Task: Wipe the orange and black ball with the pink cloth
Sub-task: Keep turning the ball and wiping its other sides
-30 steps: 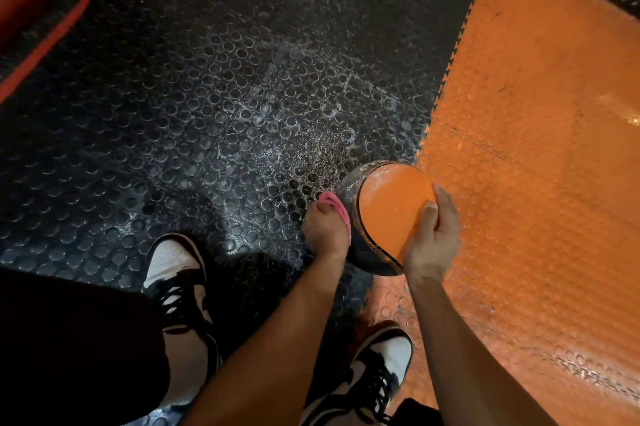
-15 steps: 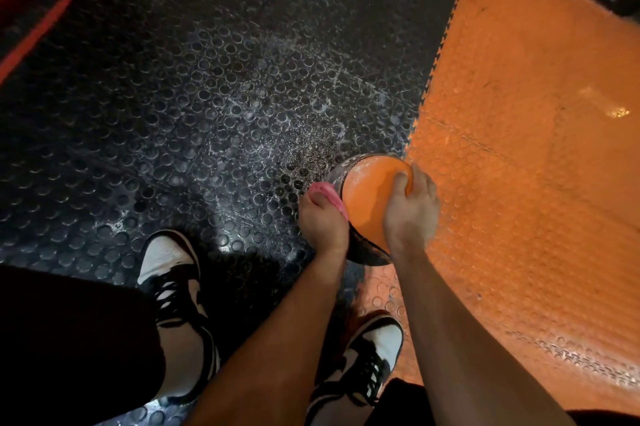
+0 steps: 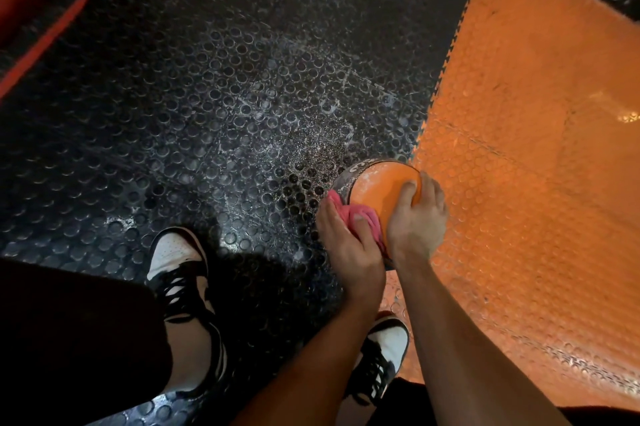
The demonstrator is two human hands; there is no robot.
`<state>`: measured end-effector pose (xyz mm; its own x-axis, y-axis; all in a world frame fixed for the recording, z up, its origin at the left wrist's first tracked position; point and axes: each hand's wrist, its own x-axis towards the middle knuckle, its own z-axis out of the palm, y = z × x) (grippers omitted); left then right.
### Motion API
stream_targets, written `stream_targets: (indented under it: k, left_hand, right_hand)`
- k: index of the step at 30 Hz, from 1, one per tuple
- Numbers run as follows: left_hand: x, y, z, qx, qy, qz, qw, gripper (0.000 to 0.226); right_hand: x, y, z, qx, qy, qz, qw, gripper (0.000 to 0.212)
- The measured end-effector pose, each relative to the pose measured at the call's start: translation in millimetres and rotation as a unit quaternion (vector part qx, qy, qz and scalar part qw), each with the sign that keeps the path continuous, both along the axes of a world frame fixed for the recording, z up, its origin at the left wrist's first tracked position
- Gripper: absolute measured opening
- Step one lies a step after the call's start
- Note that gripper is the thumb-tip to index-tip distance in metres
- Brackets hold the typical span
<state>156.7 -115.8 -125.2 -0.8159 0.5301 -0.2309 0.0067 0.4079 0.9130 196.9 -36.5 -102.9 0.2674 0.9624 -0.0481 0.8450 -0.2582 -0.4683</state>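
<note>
The round orange and black ball [image 3: 379,188] sat on the floor where the black studded rubber mat [image 3: 207,114] met the orange studded mat [image 3: 536,148]. The left hand [image 3: 349,245] gripped the bunched pink cloth [image 3: 360,214] against the ball's near left side, fingers curled around it. The right hand [image 3: 417,218] lay spread over the top, steadying it. Firm, overlapping strokes, with the ball turned between passes, would likely clean it best. The ball's underside and far side were hidden, and its black band was hard to read.
</note>
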Motion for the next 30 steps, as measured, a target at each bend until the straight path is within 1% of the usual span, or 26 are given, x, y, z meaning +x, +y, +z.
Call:
stream_targets:
  k: [2, 3, 5, 6, 7, 9, 10, 13, 14, 15, 16, 18, 19, 21, 23, 24, 25, 27, 30]
  left_hand:
    - [-10, 14, 3, -0.056, -0.032, 0.047, 0.997, 0.074]
    - [-15, 20, 4, -0.077, -0.035, 0.063, 0.994, 0.073]
    - [-24, 25, -5, -0.091, -0.027, 0.076, 0.993, 0.058]
    - [-28, 24, -11, -0.089, -0.035, 0.074, 0.993, 0.050]
    - [-34, 24, -15, -0.088, -0.061, 0.070, 0.992, 0.045]
    - [-49, 25, -26, -0.124, -0.143, 0.042, 0.981, 0.046]
    - [-58, 28, -30, -0.155, -0.192, 0.030, 0.968, 0.048]
    - [-86, 35, -38, -0.199, -0.359, 0.016, 0.912, 0.050]
    - [-90, 36, -42, -0.206, -0.383, 0.015, 0.900, 0.052]
    - [-91, 36, -44, -0.209, -0.382, 0.017, 0.900, 0.054]
    - [-86, 36, -46, -0.215, -0.349, 0.013, 0.912, 0.055]
    - [-68, 29, -37, -0.215, -0.222, 0.010, 0.951, 0.051]
    - [-56, 23, -28, -0.193, -0.159, 0.022, 0.968, 0.046]
    - [-33, 9, -6, -0.106, -0.067, 0.037, 0.991, 0.041]
    - [-13, -2, 2, -0.014, 0.014, 0.001, 1.000, 0.047]
    - [-4, -6, -3, 0.005, 0.044, -0.027, 0.999, 0.052]
    - [3, -9, -1, 0.005, 0.060, -0.049, 0.997, 0.057]
    - [5, -10, -1, -0.011, 0.061, -0.066, 0.996, 0.063]
    - [-7, 3, -9, -0.024, 0.042, -0.029, 0.998, 0.057]
  right_hand:
    - [-2, -5, -2, -0.004, -0.011, -0.006, 1.000, 0.060]
    - [-4, -8, -2, -0.006, -0.016, -0.008, 1.000, 0.062]
    - [-9, -11, -1, -0.011, -0.022, -0.012, 1.000, 0.063]
    - [-10, -12, -1, -0.013, -0.023, -0.012, 1.000, 0.064]
    - [-11, -13, 0, -0.013, -0.022, -0.010, 1.000, 0.064]
    - [-11, -15, 0, -0.007, -0.016, -0.008, 1.000, 0.067]
    - [-10, -15, 0, -0.004, -0.015, -0.010, 1.000, 0.067]
    - [-9, -17, -2, -0.004, -0.014, -0.006, 1.000, 0.065]
    - [-9, -18, -3, -0.004, -0.014, -0.004, 1.000, 0.064]
    - [-8, -18, -3, -0.001, -0.014, -0.002, 1.000, 0.064]
    - [-6, -18, -4, 0.002, -0.012, 0.000, 1.000, 0.063]
    - [0, -15, -5, 0.008, -0.006, 0.003, 1.000, 0.060]
    - [3, -14, -6, 0.006, -0.003, 0.005, 1.000, 0.060]
    - [6, -13, -8, 0.003, -0.002, 0.007, 1.000, 0.059]
    - [6, -12, -9, 0.010, -0.010, 0.013, 1.000, 0.059]
    - [6, -12, -10, 0.015, -0.014, 0.016, 1.000, 0.058]
    - [6, -12, -11, 0.019, -0.016, 0.018, 1.000, 0.058]
    - [7, -16, -12, 0.029, -0.010, 0.017, 0.999, 0.057]
    - [7, -22, -12, 0.029, -0.003, 0.010, 1.000, 0.058]
